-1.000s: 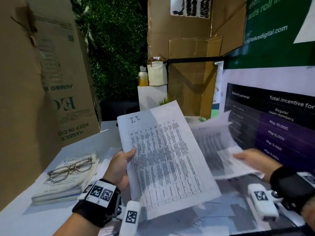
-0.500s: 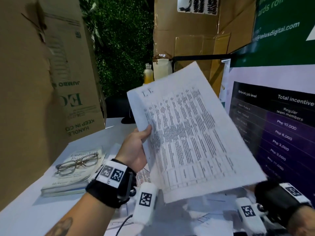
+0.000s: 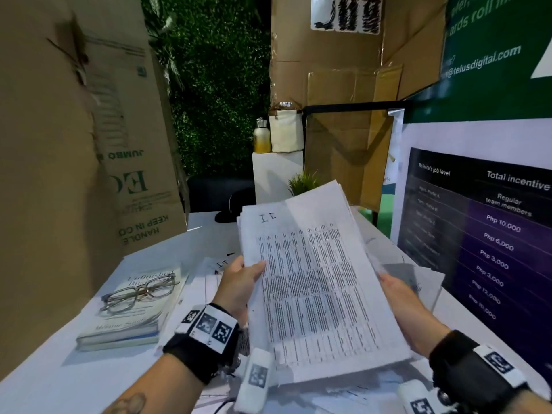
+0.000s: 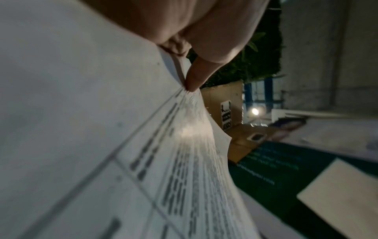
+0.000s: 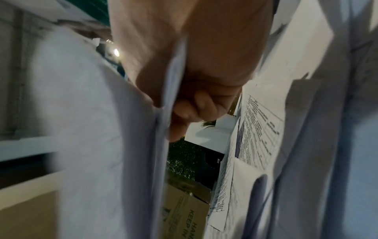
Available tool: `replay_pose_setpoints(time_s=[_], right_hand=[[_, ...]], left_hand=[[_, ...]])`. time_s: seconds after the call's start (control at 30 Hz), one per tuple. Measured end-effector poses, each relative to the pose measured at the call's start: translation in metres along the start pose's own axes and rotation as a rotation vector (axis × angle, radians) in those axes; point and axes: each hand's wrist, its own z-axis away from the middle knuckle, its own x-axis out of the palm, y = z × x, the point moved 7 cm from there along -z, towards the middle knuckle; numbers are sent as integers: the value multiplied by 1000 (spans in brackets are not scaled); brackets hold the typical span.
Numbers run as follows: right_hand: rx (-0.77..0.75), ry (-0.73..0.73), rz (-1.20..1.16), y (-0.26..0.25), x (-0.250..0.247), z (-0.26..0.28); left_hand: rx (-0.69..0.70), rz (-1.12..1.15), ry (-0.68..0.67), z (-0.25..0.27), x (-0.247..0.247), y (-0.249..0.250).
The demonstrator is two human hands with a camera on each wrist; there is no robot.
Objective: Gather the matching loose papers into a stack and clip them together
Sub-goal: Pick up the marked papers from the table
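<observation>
A stack of printed papers (image 3: pixel 313 282) headed "I.T." is held up above the table between both hands. My left hand (image 3: pixel 239 282) grips its left edge, thumb on the top sheet; the left wrist view shows the thumb (image 4: pixel 194 80) pressing the papers (image 4: pixel 102 145). My right hand (image 3: pixel 400 303) grips the right edge, and in the right wrist view its curled fingers (image 5: pixel 190 106) pinch the sheets (image 5: pixel 98 129). More loose papers (image 3: pixel 215 267) lie on the table under the stack, one marked "I.T." too. No clip shows.
A book with glasses (image 3: pixel 137 294) on it lies at the left of the white table (image 3: pixel 44 380). Cardboard boxes (image 3: pixel 59 144) stand at left and behind. A printed poster board (image 3: pixel 478 234) stands at the right. A small plant (image 3: pixel 301 180) sits behind the stack.
The right hand has come up and taken the right edge of the papers. The stack, tilted high half a second ago, is lower and held by both hands, with more sheets in it.
</observation>
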Motion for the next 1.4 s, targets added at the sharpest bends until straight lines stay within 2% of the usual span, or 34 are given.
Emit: replay_pose_setpoints(time_s=[0.1,0.2,0.27,0.37,0.47,0.53,0.57,0.63,0.73,0.83,0.87,0.93,1.0,1.03,1.1,1.2,1.3,1.4], right_hand=[[-24,-98,-42,-10,11,3],[-152,-47,38,-32,15,0],[-260,31,90,-46,16,-4],[-350,76,117,-62,24,-6],[-330,94,63,-54,29,-10],[-250,57,72,-31,34,-17],[-201,36,117,-22,38,-18],[-165,7,176,-14,43,-22],[-184,-58,125,-35,52,-27],[-116,-2,37,-45,41,-47],[-87,39,134,-44,35,-55],[-21,124,504,-30,13,-77],[108,133,938,-11,-3,-91],[149,137,1045,0,-9,-99],[204,132,1034,20,-9,-113],[193,165,896,28,9,-130],[182,179,984,29,26,-144],[192,171,908,35,36,-153]], left_hand=[[273,-165,61,9,3,25],[531,-212,122,30,9,55],[634,-198,162,40,7,67],[688,-239,185,42,-1,73],[595,-292,129,31,-10,59],[440,-329,29,23,-11,35],[378,-411,-20,19,-11,23],[347,-594,-85,18,-9,12],[332,-578,-52,15,-12,24],[227,-451,54,5,-32,41],[190,-444,68,1,-41,43],[99,-455,92,-8,-62,37],[20,-502,97,-12,-83,23],[-9,-537,93,-15,-92,14],[-55,-575,91,-20,-106,-3],[-131,-566,75,-26,-116,-24],[-188,-637,39,-26,-114,-39],[-217,-662,22,-28,-113,-49]])
